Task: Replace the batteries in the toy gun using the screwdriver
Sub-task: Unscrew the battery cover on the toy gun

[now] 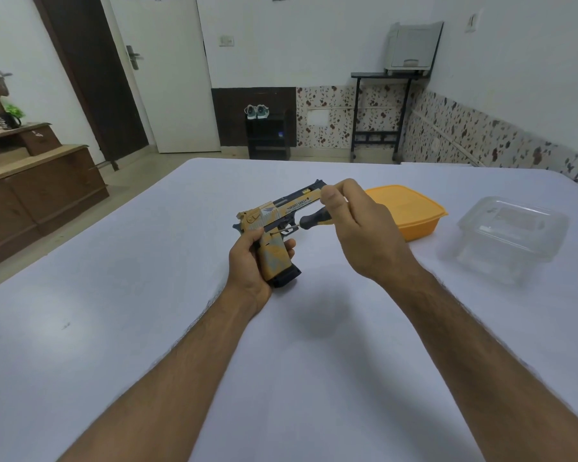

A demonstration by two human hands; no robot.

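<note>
Left hand (247,261) grips toy gun (277,225) by grip, held above white table (147,328). Right hand (357,225) pinches screwdriver (309,220), tip at screw above grip. Risks: tip slips off screw, head strips; loosened screw drops, rolls away. Orange container (414,211), clear box (511,235) nearby.

- Gun (277,225): a toy pistol, yellow-tan with grey patches, dark slide with lettering on its side, black base at the bottom of the grip. It is held above the white table by its grip, barrel pointing away and to the right.
- Screwdriver (309,222): short, black-and-yellow handle, thin metal shaft. Its tip meets the gun's side just above the grip, near the trigger.
</note>
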